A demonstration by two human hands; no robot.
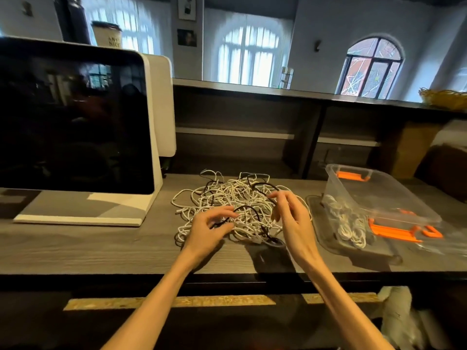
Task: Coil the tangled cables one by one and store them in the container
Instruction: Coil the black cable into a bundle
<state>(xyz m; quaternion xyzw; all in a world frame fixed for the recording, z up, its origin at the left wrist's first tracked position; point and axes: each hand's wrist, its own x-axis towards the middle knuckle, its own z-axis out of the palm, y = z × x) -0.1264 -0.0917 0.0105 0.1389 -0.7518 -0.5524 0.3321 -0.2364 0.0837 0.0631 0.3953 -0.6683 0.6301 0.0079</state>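
Cables (235, 198), mostly white with a few dark strands, lie in a tangled heap on the middle of the wooden table (101, 246). Just to the right stands a clear plastic container (379, 198) with orange latches, holding several coiled white cables (346, 223) along its near side. The left hand (207, 229) pinches a dark cable (252, 210) at the heap's near edge; the right hand (290, 213) pinches the same kind of dark strand higher up. A dark-screened monitor (70, 122) stands at left.
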